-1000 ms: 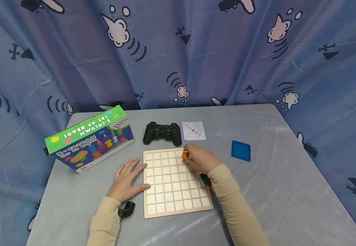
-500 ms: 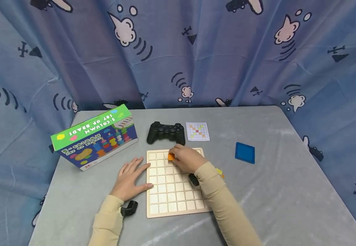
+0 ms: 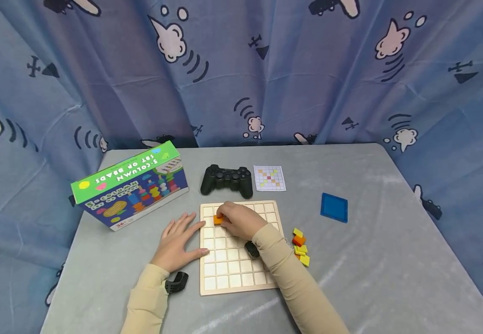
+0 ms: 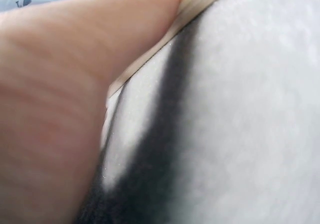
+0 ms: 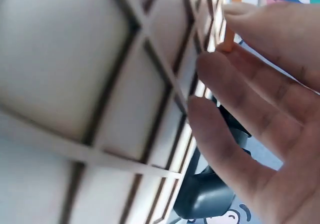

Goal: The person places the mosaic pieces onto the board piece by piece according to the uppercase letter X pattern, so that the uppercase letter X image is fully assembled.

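A square wooden grid board [image 3: 220, 270] lies on the grey table in the head view. My right hand [image 3: 242, 221] reaches over it and pinches a small orange tile [image 3: 217, 221] near the upper left squares. In the right wrist view that orange tile [image 5: 229, 38] sits between thumb and fingers, seen edge-on; whether it touches the board I cannot tell. My left hand [image 3: 176, 245] rests on the table with spread fingers, thumb and forefinger touching the board's left edge. Yellow and orange tiles [image 3: 300, 251] lie loose right of the board, partly behind the right sleeve.
Behind the board are a black game controller [image 3: 226, 181] and a card with a coloured grid pattern [image 3: 269, 178]. A blue tray [image 3: 334, 208] lies at the right. The toy box [image 3: 132, 188] stands at the back left, before a blue curtain [image 3: 224, 69].
My right hand has carried the orange tile leftward across the board's top rows and slightly nearer. More of the loose tiles shows now. The left hand stays at the board's edge.
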`<state>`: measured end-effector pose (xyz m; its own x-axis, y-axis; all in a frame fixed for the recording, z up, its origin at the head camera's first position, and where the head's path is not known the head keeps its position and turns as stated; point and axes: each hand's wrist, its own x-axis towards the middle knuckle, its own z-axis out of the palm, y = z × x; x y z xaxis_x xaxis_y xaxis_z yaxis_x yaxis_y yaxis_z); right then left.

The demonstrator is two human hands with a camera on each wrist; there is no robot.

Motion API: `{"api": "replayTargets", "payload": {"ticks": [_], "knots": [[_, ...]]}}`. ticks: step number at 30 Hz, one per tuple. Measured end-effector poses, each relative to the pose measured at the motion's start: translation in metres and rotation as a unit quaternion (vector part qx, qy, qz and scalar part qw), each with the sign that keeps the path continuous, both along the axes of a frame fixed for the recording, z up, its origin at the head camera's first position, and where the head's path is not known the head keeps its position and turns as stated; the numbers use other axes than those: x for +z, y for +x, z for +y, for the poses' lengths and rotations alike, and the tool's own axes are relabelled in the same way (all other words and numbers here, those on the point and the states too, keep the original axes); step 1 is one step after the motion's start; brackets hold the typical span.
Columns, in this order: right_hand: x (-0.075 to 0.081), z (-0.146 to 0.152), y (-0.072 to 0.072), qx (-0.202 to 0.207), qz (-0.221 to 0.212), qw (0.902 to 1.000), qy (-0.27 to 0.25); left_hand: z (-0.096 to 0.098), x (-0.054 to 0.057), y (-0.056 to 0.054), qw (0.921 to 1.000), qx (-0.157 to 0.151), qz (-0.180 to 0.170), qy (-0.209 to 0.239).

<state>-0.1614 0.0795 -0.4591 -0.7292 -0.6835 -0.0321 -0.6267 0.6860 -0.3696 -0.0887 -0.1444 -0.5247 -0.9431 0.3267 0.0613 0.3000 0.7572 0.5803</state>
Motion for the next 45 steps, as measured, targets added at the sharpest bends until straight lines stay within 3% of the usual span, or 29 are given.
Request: {"api": "replayTargets", "payload": {"ticks": [9,14,21,26,35,45], "knots": [[-0.008,0.000,0.000,0.006,0.042,0.9991,-0.001,0.002,0.004,0.000,1.0000,-0.001,0.008,0.006],[-0.010,-0.001,-0.001,0.015,0.057,0.9983,0.001,0.001,0.008,-0.001,1.0000,0.004,-0.006,0.005],[-0.008,0.001,-0.002,0.002,0.079,0.9968,0.006,0.005,0.016,-0.022,0.9995,0.005,-0.014,0.026],[-0.012,0.000,0.000,-0.003,0.073,0.9973,-0.001,0.006,0.012,-0.030,0.9996,-0.008,-0.022,0.013],[-0.013,0.001,0.003,0.008,0.052,0.9985,-0.013,0.004,0.002,-0.020,0.9992,-0.001,-0.016,-0.037],[0.000,0.006,0.007,-0.005,0.016,0.9999,0.003,0.005,-0.001,-0.022,0.9997,0.006,0.012,-0.020]]}}
